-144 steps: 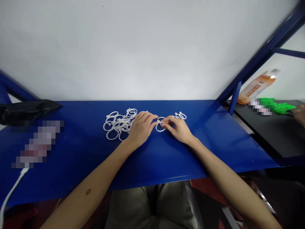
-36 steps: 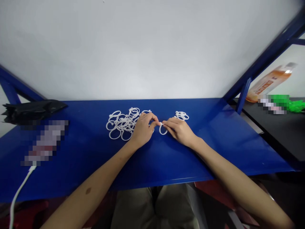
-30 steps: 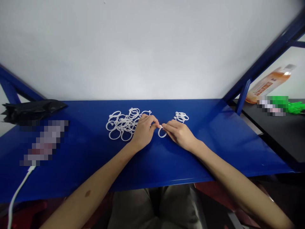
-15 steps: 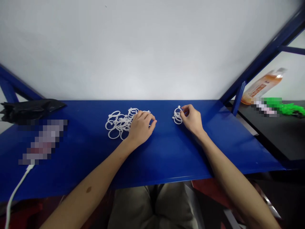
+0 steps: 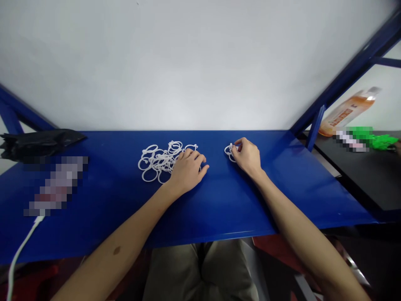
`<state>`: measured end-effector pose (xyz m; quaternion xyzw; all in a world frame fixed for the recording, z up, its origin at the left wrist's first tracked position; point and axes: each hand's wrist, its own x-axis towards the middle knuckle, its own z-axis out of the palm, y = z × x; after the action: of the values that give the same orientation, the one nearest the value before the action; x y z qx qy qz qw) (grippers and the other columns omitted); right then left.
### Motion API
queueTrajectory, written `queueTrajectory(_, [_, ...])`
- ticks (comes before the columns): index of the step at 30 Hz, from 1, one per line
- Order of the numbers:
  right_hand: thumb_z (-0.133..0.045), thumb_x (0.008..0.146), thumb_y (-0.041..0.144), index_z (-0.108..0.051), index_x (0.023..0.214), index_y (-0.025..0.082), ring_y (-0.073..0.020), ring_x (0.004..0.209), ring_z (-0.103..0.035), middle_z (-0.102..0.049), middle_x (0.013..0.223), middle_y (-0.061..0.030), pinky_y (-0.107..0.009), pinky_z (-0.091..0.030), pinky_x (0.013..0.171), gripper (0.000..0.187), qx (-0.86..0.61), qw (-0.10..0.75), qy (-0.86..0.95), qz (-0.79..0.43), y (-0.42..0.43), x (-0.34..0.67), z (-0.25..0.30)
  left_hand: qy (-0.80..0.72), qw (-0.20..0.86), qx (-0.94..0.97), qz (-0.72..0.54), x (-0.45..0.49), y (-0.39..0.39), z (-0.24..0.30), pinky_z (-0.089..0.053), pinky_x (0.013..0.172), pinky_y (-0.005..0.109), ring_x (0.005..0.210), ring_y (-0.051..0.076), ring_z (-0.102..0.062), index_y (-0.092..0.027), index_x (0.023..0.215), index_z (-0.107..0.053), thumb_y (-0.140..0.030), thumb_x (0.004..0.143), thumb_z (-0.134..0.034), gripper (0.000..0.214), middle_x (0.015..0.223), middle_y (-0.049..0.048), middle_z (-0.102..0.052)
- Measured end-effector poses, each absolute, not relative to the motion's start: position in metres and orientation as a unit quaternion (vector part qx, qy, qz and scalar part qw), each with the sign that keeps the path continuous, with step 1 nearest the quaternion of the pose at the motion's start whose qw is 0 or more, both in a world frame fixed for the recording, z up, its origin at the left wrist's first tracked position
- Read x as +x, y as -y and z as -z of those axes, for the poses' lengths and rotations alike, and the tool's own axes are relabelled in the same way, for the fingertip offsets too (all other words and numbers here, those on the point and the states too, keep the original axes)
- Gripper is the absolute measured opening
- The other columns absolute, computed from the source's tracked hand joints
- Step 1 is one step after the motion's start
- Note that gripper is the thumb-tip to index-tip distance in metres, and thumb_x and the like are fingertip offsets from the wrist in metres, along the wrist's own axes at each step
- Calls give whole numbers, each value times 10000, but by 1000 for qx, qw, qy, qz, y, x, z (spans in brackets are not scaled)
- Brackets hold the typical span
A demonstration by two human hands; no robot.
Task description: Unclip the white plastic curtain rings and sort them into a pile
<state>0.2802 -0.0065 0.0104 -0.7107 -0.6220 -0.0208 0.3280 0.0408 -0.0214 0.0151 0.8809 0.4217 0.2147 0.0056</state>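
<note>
A tangled pile of white plastic rings with small knobs lies on the blue tabletop. Over the right edge of this pile rests my left hand, palm down with its fingers apart, covering some of the rings. Farther right, my right hand has thumb and forefinger pinched on a small white ring. Other rings may be under those fingers; the hand hides part of them.
To the left are a black plastic bag and a blurred-out object with a white cable. A blue frame post stands at right, beyond it an orange bottle and a bright green item on a black surface.
My right hand has shifted slightly left with its fingers over the small rings. My left hand has slid a little toward me and right, its fingers spread wider, uncovering a ring behind it.
</note>
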Motion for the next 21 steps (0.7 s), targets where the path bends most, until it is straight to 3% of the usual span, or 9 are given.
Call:
queueTrajectory(10, [-552, 867, 262, -663, 953, 191, -211, 753, -621, -678, 803, -53, -324, -445, 696, 157, -692, 370, 619, 2, 12, 283, -16, -427, -48, 884, -184, 34, 23, -19, -405, 1019, 505, 1132, 334, -512, -183, 1025, -640, -442, 898, -613, 290, 1080, 109, -650])
queueTrajectory(21, [-528, 942, 246, -665, 932, 199, -228, 838, -536, -660, 826, -54, -356, -442, 798, 145, -571, 389, 722, 35, 25, 265, -15, -464, -84, 872, -127, 36, 30, -24, -410, 1018, 474, 1146, 343, -498, -153, 996, -612, -489, 880, -636, 356, 1113, 148, -596])
